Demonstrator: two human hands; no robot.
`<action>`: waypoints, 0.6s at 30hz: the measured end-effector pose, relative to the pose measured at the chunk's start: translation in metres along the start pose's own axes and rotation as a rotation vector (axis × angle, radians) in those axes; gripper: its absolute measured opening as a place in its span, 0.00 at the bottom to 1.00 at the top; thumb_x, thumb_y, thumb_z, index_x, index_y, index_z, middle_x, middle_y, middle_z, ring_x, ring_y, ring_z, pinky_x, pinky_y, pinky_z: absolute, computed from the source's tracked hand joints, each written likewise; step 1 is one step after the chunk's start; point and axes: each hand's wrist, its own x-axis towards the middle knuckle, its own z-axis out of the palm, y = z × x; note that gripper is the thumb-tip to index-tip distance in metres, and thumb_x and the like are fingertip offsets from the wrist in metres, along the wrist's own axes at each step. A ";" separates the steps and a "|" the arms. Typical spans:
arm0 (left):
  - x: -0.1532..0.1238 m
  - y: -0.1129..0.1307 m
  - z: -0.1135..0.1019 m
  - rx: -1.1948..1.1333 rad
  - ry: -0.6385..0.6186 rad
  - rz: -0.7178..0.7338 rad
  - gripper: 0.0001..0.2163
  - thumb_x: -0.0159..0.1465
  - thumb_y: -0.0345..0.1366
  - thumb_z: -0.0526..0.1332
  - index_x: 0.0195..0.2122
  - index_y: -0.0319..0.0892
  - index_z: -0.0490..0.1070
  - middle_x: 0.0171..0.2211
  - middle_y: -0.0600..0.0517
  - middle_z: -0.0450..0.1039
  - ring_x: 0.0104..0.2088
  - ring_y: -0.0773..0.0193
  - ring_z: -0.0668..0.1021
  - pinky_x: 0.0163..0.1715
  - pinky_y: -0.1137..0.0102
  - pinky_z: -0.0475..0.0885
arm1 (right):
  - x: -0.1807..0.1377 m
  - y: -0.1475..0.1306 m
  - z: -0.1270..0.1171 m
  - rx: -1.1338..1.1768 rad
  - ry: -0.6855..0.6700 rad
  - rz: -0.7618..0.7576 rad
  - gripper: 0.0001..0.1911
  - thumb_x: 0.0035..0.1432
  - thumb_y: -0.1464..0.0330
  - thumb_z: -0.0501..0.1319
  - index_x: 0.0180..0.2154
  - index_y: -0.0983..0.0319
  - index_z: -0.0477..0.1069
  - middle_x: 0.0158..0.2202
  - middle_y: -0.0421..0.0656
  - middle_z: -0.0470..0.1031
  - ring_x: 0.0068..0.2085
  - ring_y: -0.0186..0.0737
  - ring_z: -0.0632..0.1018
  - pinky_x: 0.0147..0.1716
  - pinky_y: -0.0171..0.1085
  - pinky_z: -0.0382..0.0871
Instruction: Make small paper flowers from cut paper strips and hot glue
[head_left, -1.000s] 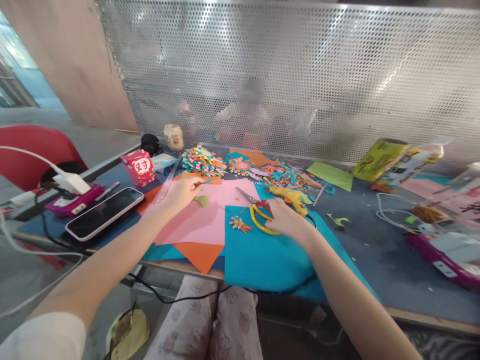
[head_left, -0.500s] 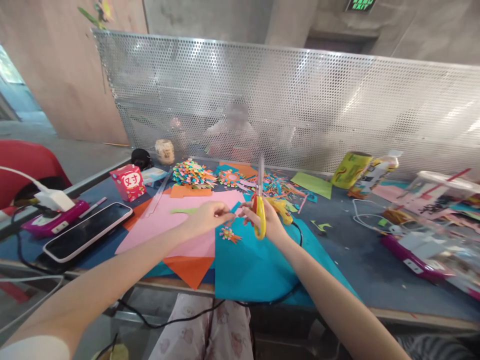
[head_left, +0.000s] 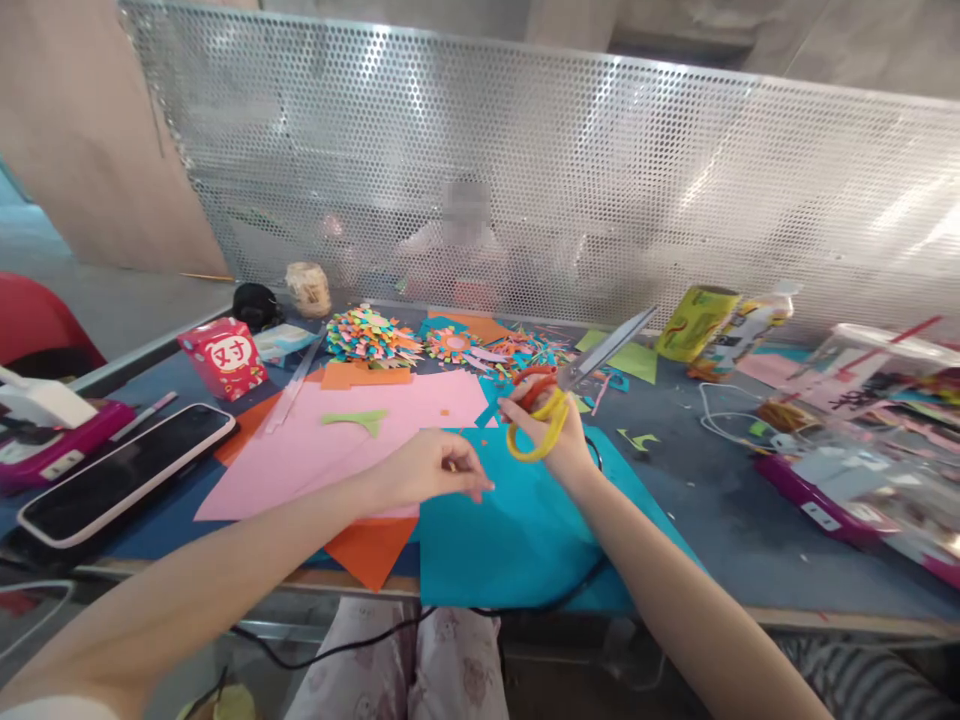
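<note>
My right hand [head_left: 551,440] grips yellow and orange scissors [head_left: 570,385] by the handles, lifted off the table with the blades pointing up to the right. My left hand [head_left: 431,470] hovers over the edge of a blue paper sheet [head_left: 517,530], fingers pinched together on something small that I cannot make out. A pink sheet [head_left: 352,440] with a green scrap [head_left: 356,420] on it lies to the left, over orange paper [head_left: 371,550].
A heap of coloured paper cuttings [head_left: 371,335] lies at the back. A phone [head_left: 124,475], a red box [head_left: 223,357] and a purple device [head_left: 56,450] are on the left. Cables and plastic boxes [head_left: 870,400] fill the right. A perforated metal screen [head_left: 525,170] stands behind, with a person beyond it.
My right hand picked the scissors up off the blue sheet and tilted the blades to the right. My left hand moved from the pink sheet toward the blue one, fingers pinched.
</note>
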 end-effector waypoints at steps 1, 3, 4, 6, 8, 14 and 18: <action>-0.004 0.003 0.000 0.002 -0.084 0.015 0.16 0.57 0.49 0.63 0.26 0.38 0.74 0.25 0.50 0.77 0.29 0.64 0.78 0.35 0.70 0.72 | 0.000 0.000 -0.001 0.016 0.020 -0.001 0.22 0.39 0.53 0.69 0.24 0.58 0.61 0.21 0.35 0.68 0.22 0.35 0.73 0.25 0.38 0.73; -0.012 0.008 -0.001 0.024 -0.193 0.062 0.16 0.57 0.48 0.64 0.23 0.39 0.73 0.25 0.50 0.77 0.32 0.63 0.78 0.39 0.69 0.71 | 0.001 -0.001 -0.002 0.038 0.041 0.002 0.21 0.41 0.53 0.68 0.25 0.58 0.61 0.21 0.35 0.69 0.22 0.37 0.75 0.24 0.38 0.73; -0.014 0.010 -0.002 0.044 -0.187 0.109 0.15 0.57 0.47 0.64 0.23 0.39 0.73 0.27 0.49 0.77 0.35 0.62 0.78 0.41 0.68 0.70 | 0.001 -0.002 -0.002 0.041 0.042 0.003 0.20 0.42 0.53 0.68 0.25 0.58 0.62 0.20 0.36 0.70 0.22 0.38 0.76 0.24 0.39 0.73; -0.017 0.011 -0.007 0.121 -0.136 0.226 0.11 0.59 0.43 0.64 0.26 0.41 0.75 0.40 0.47 0.77 0.46 0.59 0.75 0.47 0.66 0.68 | 0.000 -0.002 -0.001 0.034 0.034 0.008 0.19 0.43 0.55 0.68 0.23 0.59 0.63 0.19 0.37 0.70 0.22 0.39 0.76 0.23 0.38 0.73; -0.016 0.011 -0.013 0.202 -0.115 0.344 0.06 0.61 0.39 0.63 0.33 0.44 0.78 0.52 0.47 0.71 0.53 0.57 0.70 0.53 0.64 0.64 | -0.001 -0.003 -0.001 0.024 0.021 0.013 0.18 0.43 0.56 0.68 0.22 0.59 0.64 0.18 0.38 0.71 0.22 0.39 0.76 0.24 0.38 0.74; -0.016 0.014 -0.032 0.074 0.150 0.350 0.19 0.49 0.45 0.71 0.15 0.40 0.64 0.30 0.49 0.74 0.36 0.61 0.75 0.42 0.65 0.68 | -0.003 -0.004 0.000 -0.001 -0.040 0.032 0.20 0.40 0.54 0.69 0.25 0.59 0.64 0.21 0.39 0.73 0.23 0.40 0.77 0.24 0.39 0.75; -0.015 0.015 -0.034 0.280 0.287 0.166 0.13 0.61 0.45 0.59 0.26 0.40 0.69 0.29 0.51 0.73 0.31 0.65 0.72 0.32 0.71 0.64 | -0.008 -0.007 0.001 -0.043 -0.137 0.034 0.20 0.40 0.56 0.70 0.24 0.59 0.63 0.19 0.37 0.70 0.21 0.36 0.73 0.24 0.38 0.73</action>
